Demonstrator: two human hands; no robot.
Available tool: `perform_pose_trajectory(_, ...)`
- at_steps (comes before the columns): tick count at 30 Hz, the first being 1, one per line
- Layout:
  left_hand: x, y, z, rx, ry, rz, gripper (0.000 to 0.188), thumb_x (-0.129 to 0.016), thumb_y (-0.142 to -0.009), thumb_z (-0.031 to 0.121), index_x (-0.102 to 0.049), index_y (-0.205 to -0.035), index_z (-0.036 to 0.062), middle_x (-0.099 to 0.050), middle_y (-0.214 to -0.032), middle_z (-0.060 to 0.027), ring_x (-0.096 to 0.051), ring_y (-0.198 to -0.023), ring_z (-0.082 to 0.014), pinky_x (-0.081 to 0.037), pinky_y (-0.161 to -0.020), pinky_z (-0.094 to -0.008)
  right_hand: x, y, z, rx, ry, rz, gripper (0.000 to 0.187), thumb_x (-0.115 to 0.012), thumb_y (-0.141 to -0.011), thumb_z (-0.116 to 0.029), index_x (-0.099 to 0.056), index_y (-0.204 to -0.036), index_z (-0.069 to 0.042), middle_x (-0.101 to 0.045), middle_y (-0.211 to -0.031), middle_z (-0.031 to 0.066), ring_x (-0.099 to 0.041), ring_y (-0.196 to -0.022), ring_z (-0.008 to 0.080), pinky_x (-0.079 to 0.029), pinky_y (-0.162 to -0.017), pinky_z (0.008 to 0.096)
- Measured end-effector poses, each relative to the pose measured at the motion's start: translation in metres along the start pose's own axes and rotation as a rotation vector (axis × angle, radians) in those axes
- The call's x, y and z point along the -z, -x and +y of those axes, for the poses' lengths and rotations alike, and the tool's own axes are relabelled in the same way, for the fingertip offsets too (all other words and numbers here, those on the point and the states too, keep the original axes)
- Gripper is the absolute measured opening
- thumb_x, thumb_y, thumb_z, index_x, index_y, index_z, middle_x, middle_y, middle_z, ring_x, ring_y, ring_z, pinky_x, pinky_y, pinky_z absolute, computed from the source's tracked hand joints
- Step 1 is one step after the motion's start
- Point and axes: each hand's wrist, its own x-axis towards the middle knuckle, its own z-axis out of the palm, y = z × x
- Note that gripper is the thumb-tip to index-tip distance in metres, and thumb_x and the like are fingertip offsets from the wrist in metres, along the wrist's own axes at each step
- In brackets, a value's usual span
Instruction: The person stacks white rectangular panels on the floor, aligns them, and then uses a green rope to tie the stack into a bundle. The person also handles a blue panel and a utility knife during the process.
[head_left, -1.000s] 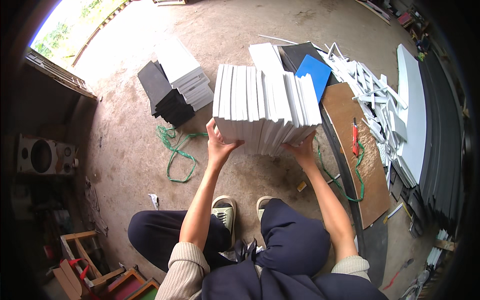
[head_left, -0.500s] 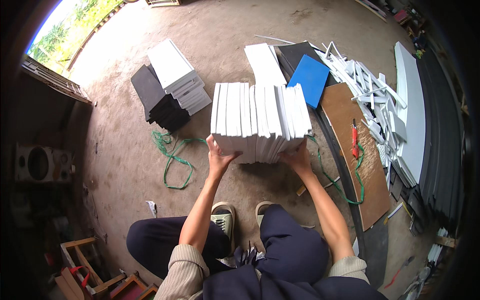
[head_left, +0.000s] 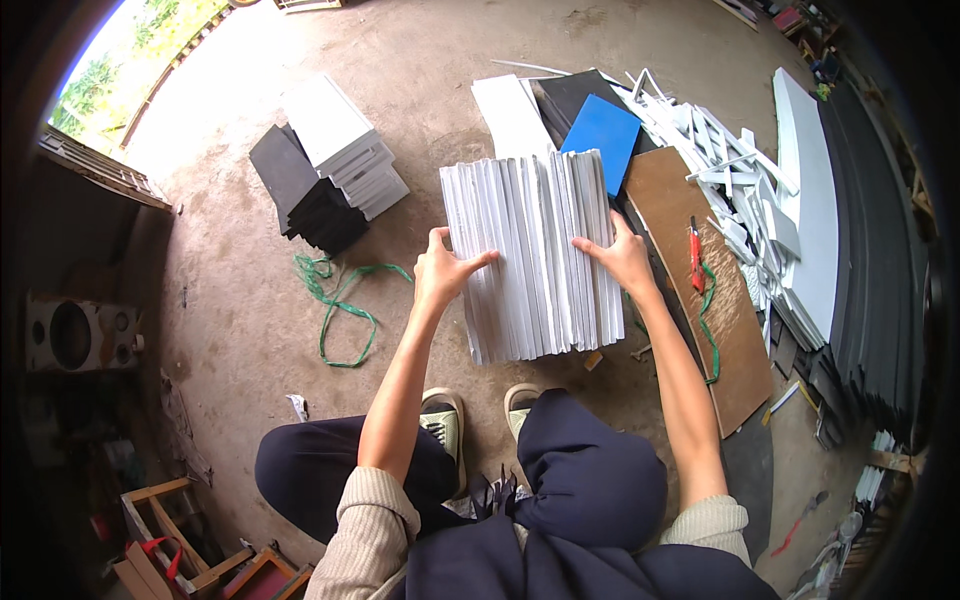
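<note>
The person's left grip [head_left: 441,272] and right grip [head_left: 622,256] are standing apart with thumbs splayed, clasping a thick block of thin white rectangular sheets [head_left: 540,270] between them, left of the long brown rough-faced board [head_left: 740,350]. A red-handled cutter [head_left: 696,258] is lying on that board, a flat blue rectangular sheet [head_left: 603,138] is resting beside its far end, and white offcut strips [head_left: 730,165] are lying heaped to its right.

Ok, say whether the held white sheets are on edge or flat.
On edge: the white sheets show their narrow edges side by side.
</note>
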Motion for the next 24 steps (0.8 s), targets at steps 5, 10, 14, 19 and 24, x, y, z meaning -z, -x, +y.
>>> perform_pose_trajectory(5, -0.044, -0.018, -0.045, 0.011, -0.078, -0.061, 0.094, -0.077, -0.048, 0.051, -0.038, -0.115, -0.0013, -0.059, -0.09, -0.0238, -0.059, -0.087, -0.0321, -0.045, -0.079, -0.0391, -0.066, -0.01, 0.047, -0.132, -0.04, -0.119, 0.098, -0.064, -0.056, -0.062, -0.035, -0.125, 0.001, -0.053, -0.105, 0.0276, -0.053, -0.1, 0.036, -0.042, -0.086, 0.0392)
perform_pose_trajectory(10, -0.053, -0.021, -0.038, 0.122, -0.038, -0.118, 0.097, -0.077, -0.048, 0.05, -0.031, -0.118, 0.0006, -0.057, -0.095, -0.0258, -0.058, -0.09, -0.0344, -0.045, -0.081, -0.0396, -0.077, -0.014, 0.062, -0.186, -0.354, -0.218, 0.08, -0.068, -0.06, -0.053, -0.042, -0.116, -0.003, -0.056, -0.102, 0.0226, -0.054, -0.098, 0.0342, -0.042, -0.085, 0.0384)
perform_pose_trajectory(14, -0.05, -0.017, -0.038, 0.123, 0.004, -0.088, 0.097, -0.075, -0.05, 0.053, -0.031, -0.119, 0.0012, -0.055, -0.099, -0.0269, -0.056, -0.093, -0.036, -0.044, -0.084, -0.0409, -0.069, -0.005, 0.043, -0.15, -0.278, -0.15, 0.076, -0.068, -0.063, -0.049, -0.042, -0.116, -0.002, -0.057, -0.101, 0.0221, -0.055, -0.098, 0.0329, -0.042, -0.085, 0.0378)
perform_pose_trajectory(19, -0.051, -0.01, -0.033, 0.161, 0.13, -0.09, 0.1, -0.075, -0.05, 0.054, -0.03, -0.119, -0.0022, -0.054, -0.101, -0.0251, -0.056, -0.094, -0.0341, -0.043, -0.084, -0.0405, -0.031, 0.013, 0.019, -0.047, -0.019, 0.022, 0.082, -0.068, -0.062, -0.049, -0.041, -0.121, 0.001, -0.06, -0.083, 0.0243, -0.06, -0.08, 0.0346, -0.048, -0.072, 0.0382)
perform_pose_trajectory(24, -0.066, -0.018, -0.028, 0.156, 0.417, -0.11, 0.098, -0.073, -0.052, 0.054, -0.032, -0.12, -0.0031, -0.05, -0.108, -0.0245, -0.052, -0.099, -0.0313, -0.04, -0.087, -0.0394, 0.024, 0.021, -0.042, 0.059, 0.268, 0.096, 0.072, -0.066, -0.067, -0.042, -0.041, -0.122, -0.002, -0.061, -0.076, 0.0225, -0.061, -0.074, 0.0334, -0.049, -0.064, 0.039)
